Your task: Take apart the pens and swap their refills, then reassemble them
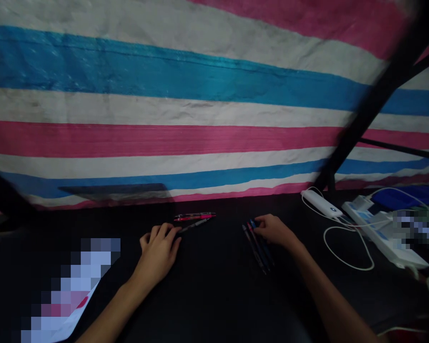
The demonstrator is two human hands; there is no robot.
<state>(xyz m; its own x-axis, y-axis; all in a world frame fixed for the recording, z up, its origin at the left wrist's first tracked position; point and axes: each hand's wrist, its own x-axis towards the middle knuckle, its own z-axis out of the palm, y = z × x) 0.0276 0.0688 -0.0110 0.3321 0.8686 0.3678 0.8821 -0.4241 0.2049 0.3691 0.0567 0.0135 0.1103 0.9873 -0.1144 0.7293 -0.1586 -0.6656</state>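
Apparently mid-adjustment, with light pinching likely needed next. Nearest: about 3 dark pens (259,248), touched near their far ends by the right hand (271,231). Farther: a grey pen (198,224) touched by the left hand (160,247), then a red pen (191,219). Can't tell either grip, with fingertips partly hidden; hard to count dark pens against the black table (214,295).

Both forearms (119,302) angled inward, left hand (159,250) palm-down and loosely bent, right hand (273,232) seemingly pinched.
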